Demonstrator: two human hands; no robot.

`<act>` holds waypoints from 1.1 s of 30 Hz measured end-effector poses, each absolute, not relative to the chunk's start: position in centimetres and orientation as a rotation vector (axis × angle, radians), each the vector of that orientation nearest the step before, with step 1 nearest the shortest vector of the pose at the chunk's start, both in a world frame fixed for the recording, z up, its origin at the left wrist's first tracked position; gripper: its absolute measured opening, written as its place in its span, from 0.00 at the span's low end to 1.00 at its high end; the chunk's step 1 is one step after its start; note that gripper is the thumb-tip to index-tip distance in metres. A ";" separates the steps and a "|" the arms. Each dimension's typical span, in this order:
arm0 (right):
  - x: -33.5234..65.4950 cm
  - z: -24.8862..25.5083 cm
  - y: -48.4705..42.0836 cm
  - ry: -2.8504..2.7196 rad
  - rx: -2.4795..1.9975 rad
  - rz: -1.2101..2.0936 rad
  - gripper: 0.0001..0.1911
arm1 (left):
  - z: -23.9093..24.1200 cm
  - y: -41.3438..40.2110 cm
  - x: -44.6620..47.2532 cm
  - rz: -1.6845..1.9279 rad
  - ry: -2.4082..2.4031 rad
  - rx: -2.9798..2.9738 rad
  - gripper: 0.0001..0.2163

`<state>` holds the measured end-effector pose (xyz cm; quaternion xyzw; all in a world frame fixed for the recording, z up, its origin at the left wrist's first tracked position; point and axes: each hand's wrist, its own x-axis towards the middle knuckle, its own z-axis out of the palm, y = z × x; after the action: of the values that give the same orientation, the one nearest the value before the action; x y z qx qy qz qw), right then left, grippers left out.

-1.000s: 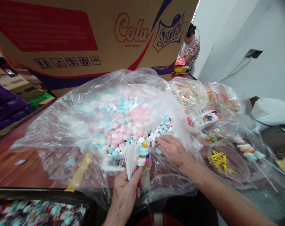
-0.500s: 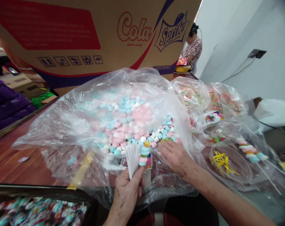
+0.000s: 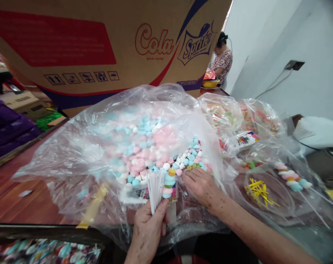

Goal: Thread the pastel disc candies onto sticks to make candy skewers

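My left hand (image 3: 151,223) is closed around a bundle of white sticks (image 3: 154,189) together with a marshmallow skewer (image 3: 168,183) of blue, pink, green and yellow-orange pieces. To its right, my right hand (image 3: 201,187) rests low at the mouth of the clear plastic bag (image 3: 73,143), fingers bent and close together. What its fingertips pinch, if anything, is hidden. Just beyond that hand lie green ring candies (image 3: 193,167) and loose blue, white and pink marshmallows (image 3: 187,157). A printed card or packet (image 3: 141,192) lies partly behind the sticks.
A large cardboard box (image 3: 122,44) stands behind the bag. On the right are finished-looking skewers (image 3: 293,176), yellow twist ties (image 3: 261,192) in a round container, and bagged colourful candies (image 3: 221,113). A tray of wrapped candies (image 3: 45,251) sits lower left. Another person (image 3: 224,60) sits behind.
The camera view has tilted slightly, so the scene sits a little lower. My right hand has shifted slightly left; my left hand keeps its hold on the sticks and skewer.
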<state>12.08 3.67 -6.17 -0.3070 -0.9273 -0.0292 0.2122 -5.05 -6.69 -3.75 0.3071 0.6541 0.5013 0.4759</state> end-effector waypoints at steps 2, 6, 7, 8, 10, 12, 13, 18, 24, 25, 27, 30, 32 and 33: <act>12.1 -6.4 3.5 -2.604 -0.814 -0.056 0.10 | -3.6 -6.7 -5.1 1.203 1.616 0.756 0.22; 12.0 -6.3 3.7 -2.545 -0.779 0.077 0.11 | -3.8 -6.6 -5.2 1.136 1.609 0.781 0.22; 11.9 -6.0 3.8 -2.477 -0.807 0.162 0.11 | -3.9 -6.6 -5.2 1.122 1.605 0.796 0.22; 11.8 -5.6 3.8 -2.377 -0.866 0.278 0.11 | -3.9 -6.6 -5.2 1.113 1.602 0.816 0.22; 11.6 -4.5 4.0 -2.067 -1.028 0.626 0.07 | -3.9 -6.6 -5.2 1.104 1.611 0.854 0.20; 11.3 -3.3 4.2 -1.626 -1.097 1.071 0.05 | -3.8 -6.6 -5.1 1.094 1.614 0.877 0.19; 11.1 -2.7 4.2 -1.403 -1.072 1.280 0.06 | -3.8 -6.6 -5.1 1.089 1.613 0.889 0.19; 10.1 -1.2 4.1 -0.859 -0.867 1.720 0.13 | -4.3 -6.6 -5.2 1.070 1.604 0.968 0.18; 9.9 -1.4 4.2 -0.823 -0.833 1.757 0.13 | -5.3 -6.5 -5.3 1.073 1.591 0.949 0.16; 10.0 -1.4 4.2 -0.817 -0.836 1.755 0.13 | -5.4 -6.5 -5.3 1.074 1.593 0.953 0.17; 10.0 -1.4 4.2 -0.814 -0.855 1.749 0.13 | -5.3 -6.4 -5.3 1.072 1.587 0.951 0.18; 9.9 -1.7 4.2 -0.841 -0.866 1.739 0.14 | -5.2 -6.4 -5.3 1.052 1.582 0.937 0.18; 9.9 -2.1 4.1 -0.901 -0.852 1.710 0.13 | -5.1 -6.4 -5.3 1.050 1.592 0.933 0.19; 10.0 -2.3 4.1 -0.953 -0.854 1.675 0.13 | -5.1 -6.4 -5.3 1.054 1.599 0.936 0.19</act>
<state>9.99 4.11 -2.32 -0.3522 -0.3932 0.6908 0.4941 -5.27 -6.42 -5.09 0.3841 0.6566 0.4327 0.4838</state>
